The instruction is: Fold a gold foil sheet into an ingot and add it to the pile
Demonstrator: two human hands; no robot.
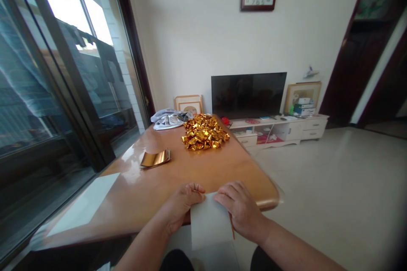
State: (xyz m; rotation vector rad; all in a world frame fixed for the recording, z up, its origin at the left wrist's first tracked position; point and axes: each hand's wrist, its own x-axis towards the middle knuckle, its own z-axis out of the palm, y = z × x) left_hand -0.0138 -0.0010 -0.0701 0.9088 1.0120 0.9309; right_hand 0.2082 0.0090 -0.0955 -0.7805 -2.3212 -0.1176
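Note:
My left hand (181, 207) and my right hand (240, 211) hold a white-backed sheet of paper (210, 220) by its top corners, over the near edge of a wooden table (143, 194). A thin coppery edge shows beneath the sheet by my right hand. Further along the table lies a heaped pile of folded gold foil pieces (205, 132). A small stack of gold foil sheets (155, 158) sits to the left, well beyond my left hand. Neither hand touches the pile or the stack.
A crumpled grey cloth (170, 119) lies at the table's far end. A large window (63, 72) runs along the left side. Beyond the table stand a television (248, 95) and a low white cabinet (280, 131) holding assorted items. Tiled floor lies to the right.

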